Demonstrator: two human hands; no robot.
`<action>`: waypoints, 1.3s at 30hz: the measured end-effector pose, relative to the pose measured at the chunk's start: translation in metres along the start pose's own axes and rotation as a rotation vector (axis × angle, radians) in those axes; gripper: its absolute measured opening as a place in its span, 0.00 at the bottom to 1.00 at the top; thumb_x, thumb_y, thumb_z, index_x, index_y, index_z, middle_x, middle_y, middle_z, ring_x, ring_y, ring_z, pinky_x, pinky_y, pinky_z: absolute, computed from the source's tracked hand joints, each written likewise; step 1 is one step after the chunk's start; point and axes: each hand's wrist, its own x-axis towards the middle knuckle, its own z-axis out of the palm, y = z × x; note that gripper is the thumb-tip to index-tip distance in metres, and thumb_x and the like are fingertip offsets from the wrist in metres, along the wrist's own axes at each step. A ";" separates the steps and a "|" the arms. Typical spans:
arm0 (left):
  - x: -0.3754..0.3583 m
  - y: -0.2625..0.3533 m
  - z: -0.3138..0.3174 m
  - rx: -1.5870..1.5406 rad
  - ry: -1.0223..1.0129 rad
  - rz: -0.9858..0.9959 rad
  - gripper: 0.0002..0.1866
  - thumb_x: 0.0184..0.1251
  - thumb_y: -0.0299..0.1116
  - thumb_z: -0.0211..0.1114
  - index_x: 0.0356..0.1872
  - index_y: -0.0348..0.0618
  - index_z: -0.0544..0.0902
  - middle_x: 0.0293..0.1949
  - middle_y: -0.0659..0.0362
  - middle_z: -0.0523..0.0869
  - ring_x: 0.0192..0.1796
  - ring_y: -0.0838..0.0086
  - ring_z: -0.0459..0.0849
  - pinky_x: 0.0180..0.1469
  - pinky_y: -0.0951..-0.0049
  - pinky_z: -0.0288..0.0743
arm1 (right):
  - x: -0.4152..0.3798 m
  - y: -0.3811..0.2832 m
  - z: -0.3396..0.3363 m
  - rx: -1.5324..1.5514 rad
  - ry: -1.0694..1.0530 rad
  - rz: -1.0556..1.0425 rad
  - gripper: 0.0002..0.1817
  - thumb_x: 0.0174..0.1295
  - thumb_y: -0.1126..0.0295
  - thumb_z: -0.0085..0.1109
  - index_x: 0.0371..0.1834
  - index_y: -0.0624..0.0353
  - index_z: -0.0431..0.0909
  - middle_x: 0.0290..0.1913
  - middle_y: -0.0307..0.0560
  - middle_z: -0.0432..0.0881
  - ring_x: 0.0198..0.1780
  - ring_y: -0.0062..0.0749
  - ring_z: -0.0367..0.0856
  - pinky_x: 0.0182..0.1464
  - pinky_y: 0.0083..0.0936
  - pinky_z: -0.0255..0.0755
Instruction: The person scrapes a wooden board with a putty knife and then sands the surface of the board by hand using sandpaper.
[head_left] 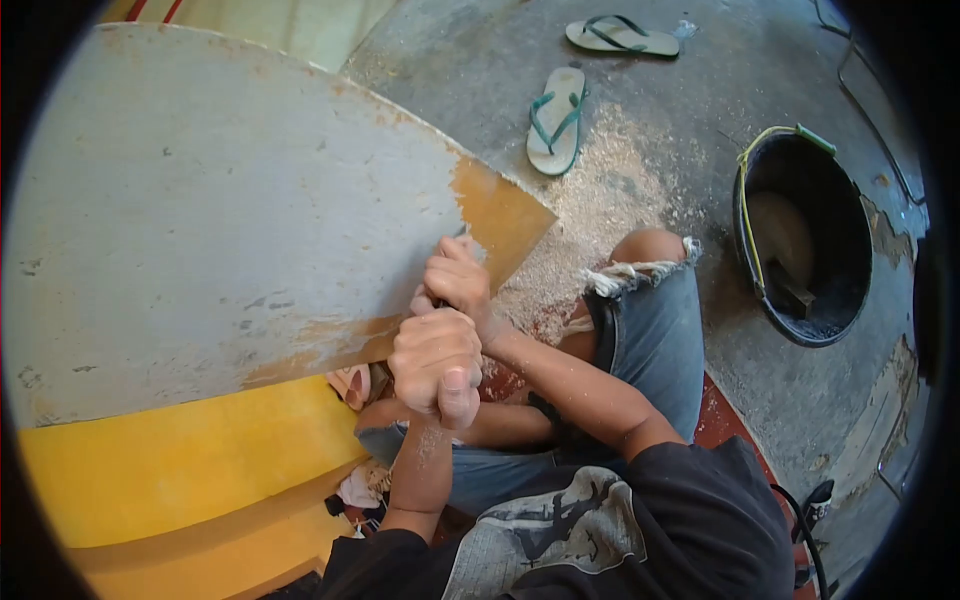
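My left hand (437,362) is closed in a fist in front of my right hand (459,280), also closed, with the fingers near the board. Between them shows a small piece of a dark-handled tool (441,303); its working end is hidden. Both hands are over the lower right part of a large curved board (220,200) with worn grey paint. Bare orange-brown surface (505,215) shows at its pointed right corner, just past my right hand. More brown streaks run along the lower edge. Pale dust clings to my left wrist.
Pale shavings (620,185) cover the floor beyond the board's tip. Two flip-flops (557,145) lie by them. A black bucket (845,225) with a yellow-green handle stands at right, something block-like inside. A yellow ledge (190,455) runs below the board. My bent knee is to the right.
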 end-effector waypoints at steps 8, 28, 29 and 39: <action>-0.015 -0.003 -0.006 -0.007 0.040 -0.048 0.28 0.73 0.34 0.50 0.07 0.44 0.60 0.09 0.62 0.66 0.12 0.71 0.66 0.22 0.68 0.66 | -0.016 0.003 0.004 0.017 -0.025 0.011 0.17 0.44 0.68 0.67 0.18 0.55 0.64 0.22 0.42 0.64 0.31 0.38 0.64 0.40 0.35 0.55; -0.024 -0.009 -0.005 0.012 -0.002 -0.019 0.28 0.75 0.32 0.48 0.09 0.43 0.60 0.09 0.62 0.66 0.11 0.72 0.66 0.22 0.69 0.66 | -0.027 0.013 0.000 -0.021 -0.086 0.018 0.16 0.45 0.67 0.68 0.18 0.54 0.65 0.22 0.42 0.64 0.31 0.38 0.65 0.42 0.35 0.57; -0.032 -0.016 -0.009 -0.015 0.002 -0.053 0.24 0.71 0.30 0.49 0.09 0.42 0.63 0.10 0.61 0.67 0.12 0.71 0.68 0.21 0.69 0.67 | -0.034 0.018 0.002 -0.061 -0.073 0.042 0.16 0.44 0.68 0.67 0.18 0.54 0.65 0.22 0.42 0.64 0.32 0.38 0.65 0.42 0.35 0.57; -0.035 -0.017 -0.012 0.053 -0.028 -0.101 0.27 0.74 0.32 0.49 0.09 0.43 0.61 0.09 0.62 0.66 0.12 0.71 0.67 0.23 0.67 0.69 | -0.033 0.016 0.005 -0.078 -0.075 -0.012 0.16 0.42 0.69 0.66 0.18 0.54 0.64 0.24 0.42 0.62 0.32 0.37 0.65 0.41 0.36 0.56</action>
